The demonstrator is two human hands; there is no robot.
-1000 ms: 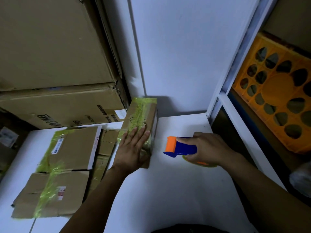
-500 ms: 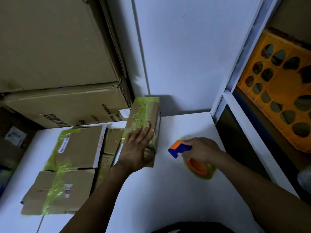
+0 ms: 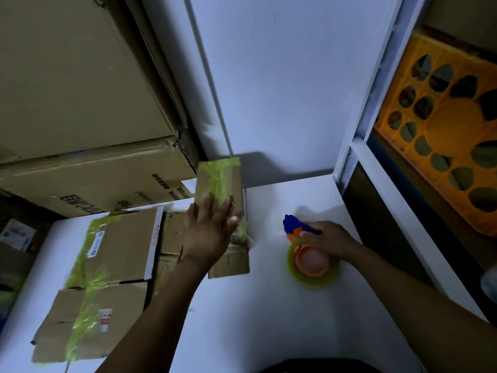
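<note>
Tipped down now: dispenser point(image 3: 309, 258) in right hand point(image 3: 329, 239); left hand point(image 3: 207, 232) flat on box point(image 3: 223, 179).

"What's the small box point(image 3: 235, 188) made of?"

"Brown cardboard, matt, with crinkled glossy yellow-green tape point(image 3: 217, 173) over the top."

"And the tape dispenser point(image 3: 304, 243)?"

"Smooth plastic, blue and orange. Its roll point(image 3: 291, 265) looks like shiny film, though it's blurred."

"The tabletop point(image 3: 255, 319)?"

"White, smooth, a faint sheen. The crate point(image 3: 443, 125) is orange moulded plastic, and the big cartons point(image 3: 80, 90) are dull, scuffed cardboard."
</note>
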